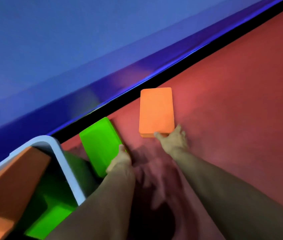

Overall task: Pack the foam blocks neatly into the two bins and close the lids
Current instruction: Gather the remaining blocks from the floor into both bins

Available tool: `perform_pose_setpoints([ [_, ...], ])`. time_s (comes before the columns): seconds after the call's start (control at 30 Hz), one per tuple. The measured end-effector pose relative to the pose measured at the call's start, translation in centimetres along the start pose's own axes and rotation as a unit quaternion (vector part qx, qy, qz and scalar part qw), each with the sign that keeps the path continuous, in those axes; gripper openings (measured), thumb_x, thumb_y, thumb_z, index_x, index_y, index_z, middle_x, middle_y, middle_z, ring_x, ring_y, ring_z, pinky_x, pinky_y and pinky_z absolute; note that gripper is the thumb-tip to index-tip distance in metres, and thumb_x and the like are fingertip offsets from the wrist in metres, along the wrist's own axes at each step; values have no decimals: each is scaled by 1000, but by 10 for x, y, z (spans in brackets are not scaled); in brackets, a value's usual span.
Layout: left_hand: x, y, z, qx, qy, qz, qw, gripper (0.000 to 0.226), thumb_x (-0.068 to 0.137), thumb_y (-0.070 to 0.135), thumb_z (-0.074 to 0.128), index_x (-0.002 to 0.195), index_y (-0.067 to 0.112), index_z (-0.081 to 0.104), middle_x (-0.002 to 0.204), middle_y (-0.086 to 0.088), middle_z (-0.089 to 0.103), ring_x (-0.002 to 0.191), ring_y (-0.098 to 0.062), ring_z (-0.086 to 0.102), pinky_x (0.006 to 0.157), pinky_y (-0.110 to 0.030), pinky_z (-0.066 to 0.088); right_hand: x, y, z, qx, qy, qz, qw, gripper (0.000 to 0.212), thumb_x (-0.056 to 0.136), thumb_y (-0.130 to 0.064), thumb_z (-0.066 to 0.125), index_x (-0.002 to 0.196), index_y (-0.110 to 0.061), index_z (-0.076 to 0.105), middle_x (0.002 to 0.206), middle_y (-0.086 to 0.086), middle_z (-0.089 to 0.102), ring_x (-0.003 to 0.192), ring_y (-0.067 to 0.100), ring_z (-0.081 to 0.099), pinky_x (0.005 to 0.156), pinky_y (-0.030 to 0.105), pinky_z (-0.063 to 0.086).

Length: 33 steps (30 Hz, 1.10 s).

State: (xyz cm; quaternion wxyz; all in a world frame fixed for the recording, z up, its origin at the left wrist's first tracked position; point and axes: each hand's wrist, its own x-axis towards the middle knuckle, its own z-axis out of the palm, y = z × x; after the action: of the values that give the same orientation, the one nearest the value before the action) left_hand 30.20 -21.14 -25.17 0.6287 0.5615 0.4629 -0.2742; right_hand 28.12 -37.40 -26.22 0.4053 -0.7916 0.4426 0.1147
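Red floor [232,101]; blue wall [50,49], seemingly padded.

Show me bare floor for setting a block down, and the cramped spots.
Free: red floor right of the orange block, up to the black strip. Crowded: between the white bin and green block, and between both hands, left hand and right hand.

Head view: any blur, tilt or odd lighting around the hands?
Head view: strongly tilted; motion blur smears the shadows between the forearms and softens the bin rim; bluish light tints the wall; left hand on green block and right hand on orange block stay fairly sharp.
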Motion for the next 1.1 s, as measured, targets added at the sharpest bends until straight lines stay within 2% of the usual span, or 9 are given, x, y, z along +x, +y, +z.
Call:
perform_pose_setpoints([
  [0.07, 24, -5, 4, -17, 39, -19, 999, 68, 101, 57, 50, 145, 5, 49, 137, -20, 59, 126, -38, 60, 103, -49, 50, 20, -2, 13, 45, 3, 49, 998, 115, 77, -72, 70, 157, -8, 18, 152, 19, 37, 140, 37, 38, 112, 44, 35],
  [0.13, 42, -7, 8, -37, 107, -19, 993, 74, 89, 63, 65, 126, -1, 57, 113, -19, 64, 103, -41, 70, 82, -62, 57, 38, -5, 22, 81, 4, 95, 992, 115, 72, -78, 69, 154, -9, 27, 148, 20, 38, 138, 37, 39, 112, 44, 35],
  [0.23, 67, -5, 14, -109, 128, -30, 985, 74, 77, 69, 74, 118, 9, 62, 111, -13, 69, 93, -38, 71, 58, -56, 58, 53, -10, 33, 100, 8, 142, 985, 111, 67, -80, 71, 153, -21, 32, 148, 14, 34, 137, 37, 36, 110, 46, 35],
  [0.43, 150, -29, -6, -141, 129, -49, 980, 112, 27, 78, 88, 123, 22, 68, 113, -11, 73, 90, -38, 73, 65, -73, 53, 59, -1, 58, 154, 88, 94, 980, 101, 69, -68, 80, 150, -23, 41, 143, 15, 41, 130, 41, 42, 106, 45, 39],
  [0.67, 118, -9, 8, -127, 169, 31, 977, 119, 25, 75, 87, 121, 14, 57, 106, -10, 68, 84, -38, 70, 71, -70, 55, 57, -8, 56, 193, 95, 75, 974, 90, 66, -55, 89, 127, -10, 40, 131, 16, 56, 122, 42, 52, 96, 44, 44],
  [0.73, 104, 0, 18, -132, 132, 27, 982, 118, 20, 80, 86, 115, 15, 59, 101, -10, 72, 80, -37, 73, 69, -68, 57, 48, -15, 41, 185, 68, 85, 977, 91, 65, -54, 90, 127, -15, 35, 134, 15, 50, 124, 41, 47, 91, 43, 40],
  [0.87, 45, 7, 30, -102, 25, 19, 994, 88, 53, 70, 87, 119, 15, 68, 105, -14, 76, 77, -32, 75, 55, -58, 57, 13, -26, -9, 197, 69, 98, 973, 88, 63, -52, 91, 120, -27, 28, 132, 11, 40, 117, 39, 47, 86, 44, 36],
  [0.97, -17, 6, 23, -110, -53, 11, 992, 104, 37, 70, 87, 122, 12, 69, 108, -16, 76, 83, -37, 76, 61, -57, 58, -31, -28, -55, 246, 100, 97, 959, 91, 66, -42, 93, 127, -21, 29, 133, 13, 36, 100, 35, 52, 83, 40, 42],
  [1.1, -133, 13, -3, -72, -128, 33, 989, 79, 75, 64, 77, 131, 10, 63, 118, -10, 73, 79, -26, 76, 52, -30, 55, -116, -26, -102, 304, 149, 106, 935, 94, 67, -38, 93, 136, -16, 33, 138, 18, 35, 106, 35, 52, 83, 34, 36],
])
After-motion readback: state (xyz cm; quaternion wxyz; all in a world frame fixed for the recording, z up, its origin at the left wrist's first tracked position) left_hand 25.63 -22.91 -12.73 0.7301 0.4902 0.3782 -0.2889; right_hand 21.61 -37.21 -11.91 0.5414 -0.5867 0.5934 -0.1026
